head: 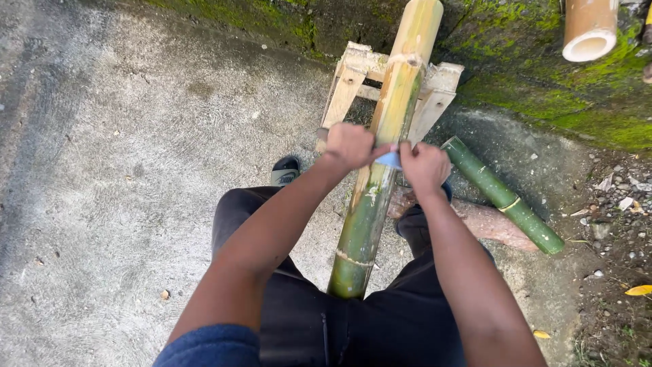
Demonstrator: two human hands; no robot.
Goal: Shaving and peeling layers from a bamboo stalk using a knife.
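Observation:
A long bamboo pole (370, 211) runs from between my legs up and away, resting in a wooden cradle stand (353, 75). Its near part is green; its far part is scraped yellow. My left hand (348, 145) and my right hand (424, 166) grip the two ends of a small pale blue blade (389, 160) laid across the pole. Both fists are closed, one on each side of the pole.
A shorter green bamboo piece (506, 198) lies on the ground to the right, beside a reddish log (485, 223). A cut bamboo end (589, 30) sticks in at the top right. A mossy wall (543, 88) stands behind; concrete ground (122, 170) spreads to the left.

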